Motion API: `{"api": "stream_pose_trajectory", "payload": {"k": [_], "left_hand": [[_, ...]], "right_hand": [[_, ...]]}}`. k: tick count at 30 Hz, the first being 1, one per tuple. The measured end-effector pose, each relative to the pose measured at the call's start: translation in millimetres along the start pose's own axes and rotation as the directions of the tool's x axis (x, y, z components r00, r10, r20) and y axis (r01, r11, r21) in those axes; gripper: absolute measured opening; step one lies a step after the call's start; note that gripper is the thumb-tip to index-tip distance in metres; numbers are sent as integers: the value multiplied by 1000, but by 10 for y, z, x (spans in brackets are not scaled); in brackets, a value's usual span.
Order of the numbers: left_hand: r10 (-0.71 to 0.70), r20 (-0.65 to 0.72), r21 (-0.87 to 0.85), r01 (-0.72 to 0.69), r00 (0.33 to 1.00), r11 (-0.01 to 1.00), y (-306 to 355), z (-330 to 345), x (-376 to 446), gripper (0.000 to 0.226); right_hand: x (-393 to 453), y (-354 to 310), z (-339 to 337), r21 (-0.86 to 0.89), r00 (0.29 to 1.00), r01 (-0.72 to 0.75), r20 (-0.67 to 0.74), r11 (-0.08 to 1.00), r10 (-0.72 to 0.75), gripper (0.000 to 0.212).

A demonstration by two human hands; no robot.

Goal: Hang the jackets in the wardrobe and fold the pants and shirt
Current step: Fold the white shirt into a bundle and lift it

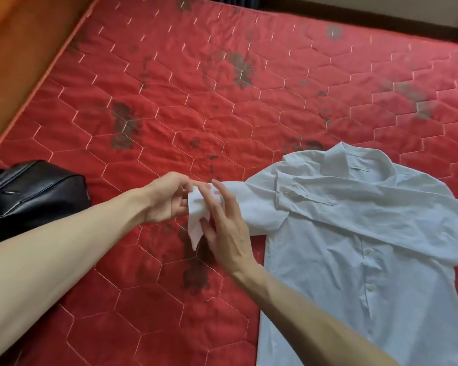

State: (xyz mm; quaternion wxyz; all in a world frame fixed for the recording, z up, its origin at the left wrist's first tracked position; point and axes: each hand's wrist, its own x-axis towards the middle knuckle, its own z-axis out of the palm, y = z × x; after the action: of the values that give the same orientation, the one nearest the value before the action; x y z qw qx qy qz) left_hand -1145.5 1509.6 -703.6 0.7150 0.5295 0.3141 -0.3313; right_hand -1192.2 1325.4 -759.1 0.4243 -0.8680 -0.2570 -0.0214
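A: Where is the shirt (354, 233) found?

B: It is laid flat, front up, on the red quilted mattress (169, 88), toward four o'clock in the view, with the collar turned to twelve o'clock. One sleeve is folded across the chest; the other sleeve (251, 204) is stretched out toward nine o'clock.

A: How is that sleeve held?

B: Its cuff (196, 223) is pinched by the left hand (167, 199), thumb against curled fingers. The right hand (222, 223) is set against the cuff with fingers spread and fairly straight; whether the thumb grips the cloth cannot be told.

A: Is anything else seen?

B: A black leather bag (35, 191) is seen at nine o'clock, on the mattress edge.
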Motion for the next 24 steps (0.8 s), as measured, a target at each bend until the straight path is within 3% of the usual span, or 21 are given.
{"api": "stream_pose_trajectory", "payload": {"k": [3,5,7,10,12,15,16,20,22,24], "left_hand": [[-29,56,-94,35,998,995,22,126,-28,59],[-30,54,-11,30,998,999,43,257,-7,63],[16,22,197,-20,1000,980,70,406,48,60],[165,43,579,-159,985,799,116,679,139,34],[178,112,650,-208,978,731,146,909,224,25],[202,154,666,-253,967,702,174,1284,371,16],[243,140,693,-270,960,669,187,1398,430,16],[449,40,858,-260,893,442,224,1744,674,45],[486,34,937,-197,873,288,235,1901,743,52],[519,27,964,-160,854,213,239,2043,779,58]], "right_hand": [[130,78,-233,121,994,-62,-77,991,72,45],[177,154,-422,321,983,-139,-67,937,169,28],[205,246,-608,540,934,-317,33,780,357,27],[201,581,-946,723,800,-512,205,464,564,27],[189,809,-1189,732,724,-594,305,334,619,24],[57,991,-1364,642,661,-669,282,376,696,20],[-16,989,-1379,623,659,-674,264,397,704,27],[-307,917,-1356,491,797,-565,116,663,592,62],[-301,919,-1346,399,818,-544,57,738,572,79],[-238,955,-1356,289,797,-578,-1,763,604,97]]}}
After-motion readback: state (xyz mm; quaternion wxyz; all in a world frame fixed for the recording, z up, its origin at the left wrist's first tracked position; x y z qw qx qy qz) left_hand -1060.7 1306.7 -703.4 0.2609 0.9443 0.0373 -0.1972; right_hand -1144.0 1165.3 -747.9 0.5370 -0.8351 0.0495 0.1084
